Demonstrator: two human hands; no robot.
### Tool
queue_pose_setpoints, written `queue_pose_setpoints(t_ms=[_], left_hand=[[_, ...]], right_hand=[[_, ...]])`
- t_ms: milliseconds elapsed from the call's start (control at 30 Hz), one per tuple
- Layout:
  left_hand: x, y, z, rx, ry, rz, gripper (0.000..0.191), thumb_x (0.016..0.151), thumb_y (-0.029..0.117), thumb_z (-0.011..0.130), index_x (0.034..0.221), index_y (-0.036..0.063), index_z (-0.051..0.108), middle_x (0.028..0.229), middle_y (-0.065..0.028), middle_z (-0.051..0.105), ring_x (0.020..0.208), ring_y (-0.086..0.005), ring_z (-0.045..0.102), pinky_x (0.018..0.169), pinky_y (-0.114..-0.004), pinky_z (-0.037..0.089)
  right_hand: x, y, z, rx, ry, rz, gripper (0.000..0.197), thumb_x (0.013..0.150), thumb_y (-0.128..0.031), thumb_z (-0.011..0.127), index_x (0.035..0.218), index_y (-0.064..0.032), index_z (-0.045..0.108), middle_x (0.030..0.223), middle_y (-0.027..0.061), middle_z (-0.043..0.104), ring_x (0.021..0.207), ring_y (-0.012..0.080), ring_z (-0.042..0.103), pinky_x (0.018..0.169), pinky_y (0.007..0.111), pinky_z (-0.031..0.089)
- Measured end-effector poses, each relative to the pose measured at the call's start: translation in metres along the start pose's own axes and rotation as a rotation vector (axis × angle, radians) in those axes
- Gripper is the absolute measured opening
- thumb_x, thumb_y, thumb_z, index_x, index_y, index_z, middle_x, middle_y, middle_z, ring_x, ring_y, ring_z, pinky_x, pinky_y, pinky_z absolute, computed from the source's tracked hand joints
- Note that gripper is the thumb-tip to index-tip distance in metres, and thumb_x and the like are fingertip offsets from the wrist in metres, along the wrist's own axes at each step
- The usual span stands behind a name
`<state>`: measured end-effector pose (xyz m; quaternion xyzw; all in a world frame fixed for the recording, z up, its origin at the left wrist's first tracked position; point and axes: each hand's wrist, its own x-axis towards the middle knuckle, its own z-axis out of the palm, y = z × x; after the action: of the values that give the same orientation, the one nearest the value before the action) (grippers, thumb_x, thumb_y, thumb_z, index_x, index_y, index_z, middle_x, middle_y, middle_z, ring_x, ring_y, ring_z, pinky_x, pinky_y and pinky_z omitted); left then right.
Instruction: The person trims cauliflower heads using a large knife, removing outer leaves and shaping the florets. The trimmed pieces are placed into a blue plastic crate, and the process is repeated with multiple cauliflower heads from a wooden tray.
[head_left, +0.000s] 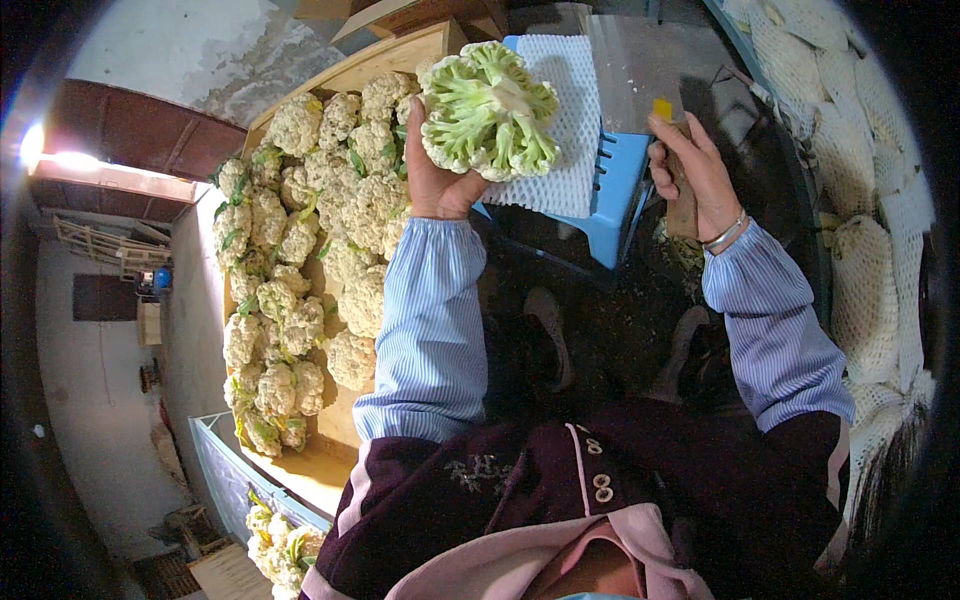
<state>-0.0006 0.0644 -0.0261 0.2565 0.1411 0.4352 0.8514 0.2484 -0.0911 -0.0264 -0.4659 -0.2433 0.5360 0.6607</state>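
My left hand (442, 180) holds a trimmed cauliflower head (491, 112) with its cut stem and pale green branches facing up. Beneath and beside it, a white foam net sleeve (559, 135) lies over a blue plastic stool (611, 217). My right hand (701, 180), off to the stool's right, grips a brown tool handle (681, 199); a small yellow piece (662, 109) shows by the fingertips. I cannot make out the tool's working end.
Many cauliflowers (367, 202) fill a wooden-sided bin (337, 431) on my left. More cauliflowers (281, 544) sit beside a blue-rimmed crate (255, 457). Net-wrapped cauliflowers (862, 300) are stacked along my right. Leaf scraps (679, 247) lie low near the stool.
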Motion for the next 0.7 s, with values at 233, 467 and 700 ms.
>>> queue_pose_setpoints(t_ms=[233,467,700], left_hand=[[-0.008,0.007,0.015,0.341,0.086,0.155,0.054,0.093,0.025,0.062,0.139,0.0023,0.046,0.129,-0.0159,0.058,0.115,-0.0284,0.062,0.099,-0.042,0.053],[-0.014,0.000,0.028,2.009,-0.246,0.748,0.091,0.051,0.025,0.088,0.135,0.0167,0.055,0.133,-0.0160,0.052,0.125,-0.0378,0.045,0.106,-0.052,0.035],[-0.023,-0.001,0.006,1.775,-0.196,0.635,0.124,0.050,0.046,0.095,0.153,0.0126,0.034,0.150,-0.0215,0.036,0.141,-0.0375,0.033,0.114,-0.057,0.027]], right_hand=[[-0.002,0.001,0.003,-0.101,-0.017,0.003,0.027,0.097,-0.018,0.065,0.118,-0.0106,0.050,0.069,-0.0036,0.047,0.047,0.0039,0.043,0.038,0.021,0.034],[-0.001,0.000,0.011,-0.252,-0.038,-0.097,0.042,0.096,-0.018,0.066,0.132,-0.0061,0.048,0.068,-0.0028,0.049,0.046,0.0032,0.043,0.038,0.021,0.037],[0.008,0.004,0.018,-0.356,-0.011,-0.234,0.034,0.095,-0.019,0.069,0.119,-0.0024,0.052,0.066,0.0000,0.051,0.042,0.0057,0.042,0.036,0.025,0.033]])
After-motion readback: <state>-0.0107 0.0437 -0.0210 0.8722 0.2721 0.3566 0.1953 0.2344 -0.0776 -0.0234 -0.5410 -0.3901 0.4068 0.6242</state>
